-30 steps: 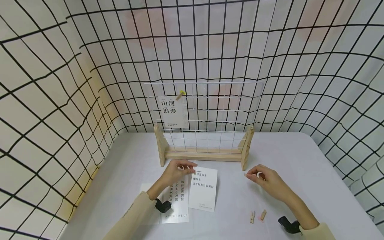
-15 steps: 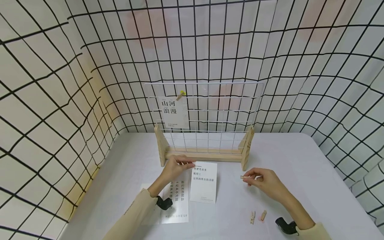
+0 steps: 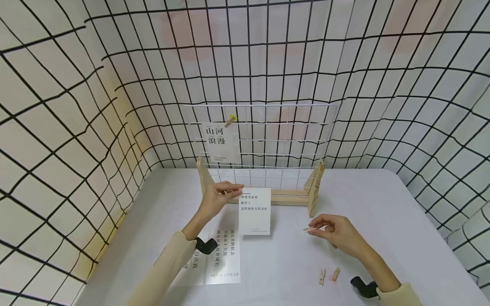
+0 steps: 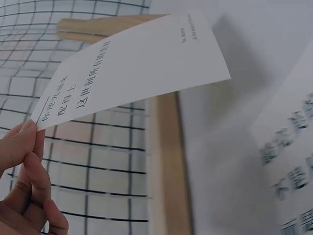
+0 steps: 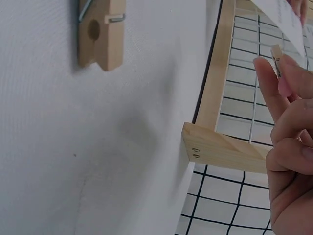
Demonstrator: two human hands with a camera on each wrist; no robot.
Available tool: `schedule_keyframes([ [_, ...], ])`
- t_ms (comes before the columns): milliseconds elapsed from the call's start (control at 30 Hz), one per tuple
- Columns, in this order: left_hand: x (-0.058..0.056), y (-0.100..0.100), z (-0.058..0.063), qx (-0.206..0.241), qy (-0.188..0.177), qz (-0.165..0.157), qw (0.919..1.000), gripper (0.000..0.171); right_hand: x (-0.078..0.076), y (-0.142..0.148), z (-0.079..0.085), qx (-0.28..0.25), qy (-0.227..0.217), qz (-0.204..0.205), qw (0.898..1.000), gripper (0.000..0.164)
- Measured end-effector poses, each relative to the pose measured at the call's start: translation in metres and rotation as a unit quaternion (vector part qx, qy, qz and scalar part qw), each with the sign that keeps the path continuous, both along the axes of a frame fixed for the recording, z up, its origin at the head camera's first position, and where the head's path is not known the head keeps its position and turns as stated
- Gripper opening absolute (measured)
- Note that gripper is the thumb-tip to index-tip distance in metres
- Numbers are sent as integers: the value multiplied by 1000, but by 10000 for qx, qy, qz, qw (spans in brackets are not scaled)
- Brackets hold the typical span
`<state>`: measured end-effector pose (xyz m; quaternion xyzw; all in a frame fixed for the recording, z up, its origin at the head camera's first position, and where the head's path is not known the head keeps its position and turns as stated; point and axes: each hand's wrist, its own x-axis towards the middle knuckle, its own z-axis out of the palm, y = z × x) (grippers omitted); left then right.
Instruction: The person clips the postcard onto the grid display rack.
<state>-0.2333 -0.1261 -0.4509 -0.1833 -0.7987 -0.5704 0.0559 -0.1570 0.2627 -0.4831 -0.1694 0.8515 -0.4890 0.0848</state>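
My left hand (image 3: 219, 196) pinches a white printed card (image 3: 254, 216) by its upper left corner. The card hangs above the table, overlapping the rack's wooden base bar in the head view. In the left wrist view the thumb (image 4: 22, 142) presses on the card (image 4: 142, 63) near its first printed line. My right hand (image 3: 334, 231) pinches a small wooden clothespin (image 5: 277, 56) with a pink piece on it, to the right of the card. Behind both hands stands a white wire grid rack (image 3: 283, 148) on wooden feet. Another card (image 3: 223, 146) is clipped to its left by a clothespin (image 3: 229, 122).
Two more printed cards lie on the table at the left, including a NEVER GIVE UP card (image 3: 226, 263), partly under the left forearm. Two loose clothespins, one plain (image 3: 322, 277) and one with pink (image 3: 336, 274), lie near the right wrist. A black-gridded cloth (image 3: 268, 59) surrounds the table.
My left hand has raised the card off the table, towards the rack and slightly left. My right hand has shifted a little left and turned the clothespin.
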Motion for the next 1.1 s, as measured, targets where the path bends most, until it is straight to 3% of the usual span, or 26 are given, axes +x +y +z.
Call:
schedule_keyframes([
  [167, -7, -4, 28, 67, 113, 264, 9996, 20, -1, -1, -1, 60, -193, -207, 9996, 25],
  [400, -17, -1, 68, 38, 697, 472, 9964, 17, 0, -1, -4, 38, -311, -138, 9994, 26],
  [633, -23, 9, 104, 144, 1308, 384, 9906, 16, 3, -2, -4, 195, 166, -76, 9996, 19],
  [833, -26, 22, 125, 61, 1531, 309, 9877, 17, 2, -4, -5, 226, 200, -162, 9994, 19],
  [1100, -32, 39, 143, 87, 1591, 305, 9868, 16, 1, -3, -6, 122, 201, -71, 9997, 24],
])
